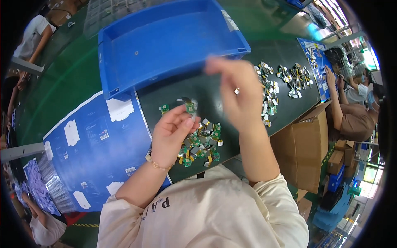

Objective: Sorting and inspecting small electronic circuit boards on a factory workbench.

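My left hand (170, 131) pinches a small green circuit board (190, 108) between thumb and fingers, above the dark table. Just below that hand lies a loose pile of similar green boards with silver and yellow parts (201, 144). One separate green board (164, 109) rests on the table beyond my left fingers. My right hand (243, 93) is raised to the right of the pile and smeared by motion. Whether its fingers hold anything cannot be made out. A small pale piece (236, 91) shows beside it.
A big blue bin (103, 66) stands at the far side. Left of the pile lies a blue printed sheet (97, 153). More small silver parts (295, 80) are heaped at the right, past which a cardboard box (300, 144) stands. Other people (351, 111) work at both sides.
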`<state>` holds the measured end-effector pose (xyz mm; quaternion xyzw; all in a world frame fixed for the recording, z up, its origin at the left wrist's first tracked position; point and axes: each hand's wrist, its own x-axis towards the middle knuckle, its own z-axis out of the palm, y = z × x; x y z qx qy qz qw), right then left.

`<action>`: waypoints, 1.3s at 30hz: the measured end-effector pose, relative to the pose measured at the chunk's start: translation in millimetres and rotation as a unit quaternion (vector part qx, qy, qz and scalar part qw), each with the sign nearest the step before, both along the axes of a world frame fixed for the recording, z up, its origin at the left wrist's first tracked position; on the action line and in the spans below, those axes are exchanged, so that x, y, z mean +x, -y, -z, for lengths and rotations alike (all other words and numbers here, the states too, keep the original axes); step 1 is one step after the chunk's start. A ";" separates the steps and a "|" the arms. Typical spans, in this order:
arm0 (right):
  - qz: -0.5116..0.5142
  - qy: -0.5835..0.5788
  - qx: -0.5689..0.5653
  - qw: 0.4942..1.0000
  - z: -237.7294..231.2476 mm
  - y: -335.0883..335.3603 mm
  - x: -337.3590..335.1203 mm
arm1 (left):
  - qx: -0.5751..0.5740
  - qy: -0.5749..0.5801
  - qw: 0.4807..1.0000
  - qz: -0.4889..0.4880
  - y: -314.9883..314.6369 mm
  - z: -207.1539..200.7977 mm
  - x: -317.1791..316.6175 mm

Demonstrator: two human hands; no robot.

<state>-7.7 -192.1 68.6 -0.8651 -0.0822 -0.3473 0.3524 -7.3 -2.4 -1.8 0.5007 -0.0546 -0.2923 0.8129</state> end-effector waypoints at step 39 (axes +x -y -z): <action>-0.213 -0.286 0.480 0.802 51.9 -7.2 -79.0 | -0.014 -0.056 0.977 0.203 -3.4 -3.0 -1.2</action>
